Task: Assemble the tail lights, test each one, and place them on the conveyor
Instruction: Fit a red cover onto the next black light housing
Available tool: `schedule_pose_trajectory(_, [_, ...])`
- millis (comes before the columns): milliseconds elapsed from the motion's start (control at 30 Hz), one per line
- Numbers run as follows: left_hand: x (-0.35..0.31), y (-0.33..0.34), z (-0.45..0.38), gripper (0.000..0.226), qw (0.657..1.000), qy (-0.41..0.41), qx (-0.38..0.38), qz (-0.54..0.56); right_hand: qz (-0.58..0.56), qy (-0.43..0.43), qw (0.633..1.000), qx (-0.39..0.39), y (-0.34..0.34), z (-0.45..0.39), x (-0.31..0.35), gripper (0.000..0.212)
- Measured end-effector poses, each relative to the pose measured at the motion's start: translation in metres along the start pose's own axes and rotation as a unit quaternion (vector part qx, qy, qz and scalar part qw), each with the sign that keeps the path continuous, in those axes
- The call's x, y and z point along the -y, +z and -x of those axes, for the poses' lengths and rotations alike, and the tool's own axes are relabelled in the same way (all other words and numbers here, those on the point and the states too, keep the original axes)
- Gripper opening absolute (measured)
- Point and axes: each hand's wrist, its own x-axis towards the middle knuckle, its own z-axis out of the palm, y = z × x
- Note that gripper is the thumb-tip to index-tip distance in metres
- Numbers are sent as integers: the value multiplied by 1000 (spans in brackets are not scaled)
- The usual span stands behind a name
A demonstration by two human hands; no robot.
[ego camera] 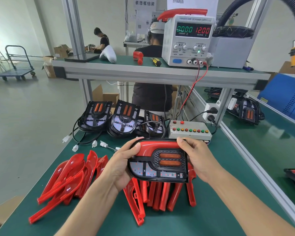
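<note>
I hold one tail light (158, 160) above the green bench, a black housing with a red lens strip along its top and two orange bars. My left hand (121, 166) grips its left edge, thumb on the red strip. My right hand (196, 155) grips the right edge, thumb on the top. Loose red lens pieces (70, 179) lie in a heap at the left and more red lens pieces (160, 195) lie under the held light. Three black housings (124, 118) with cables stand behind. The conveyor (266, 133) runs along the right.
A test box (191, 132) with coloured buttons sits just behind the held light. A power supply (187, 40) reading 12.00 V stands on the upper shelf, with red leads hanging down. White connectors (94, 143) lie on the bench. Other tail lights (247, 111) rest on the conveyor. People work beyond.
</note>
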Motion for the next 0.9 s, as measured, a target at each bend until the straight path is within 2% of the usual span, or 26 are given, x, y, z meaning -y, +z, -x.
schedule_pose_trajectory(533, [5, -1, -5, 39, 1000, 21, -19, -1, 52, -29, 998, -16, 4, 3, 4, 34])
schedule_pose_trajectory(767, [5, -5, -4, 39, 999, 43, -3, -24, 45, -30, 998, -20, 6, 6, 5, 39])
schedule_pose_trajectory(833, [2, -6, -4, 42, 998, 48, -12, -24, 50, -26, 998, -3, 5, 7, 7, 44])
schedule_pose_trajectory(900, [-4, -7, -3, 45, 998, 46, -22, -30, 51, -1, 998, 46, 0, 7, 11, 48])
